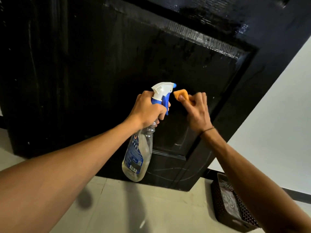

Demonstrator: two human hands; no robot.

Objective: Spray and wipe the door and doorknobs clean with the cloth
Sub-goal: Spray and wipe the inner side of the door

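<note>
Right at the left grip (148,110), fingers are wrapped tight around the neck of the spray bottle (136,153), nozzle aimed at the door (101,56). Just beside it, the right grip (196,110) pinches a small orange cloth (181,95) against the panel. Above both, the top of the panel looks wet and streaky, so I'd guess that bit's done. Lower panel still left, and no doorknobs in view.
</note>
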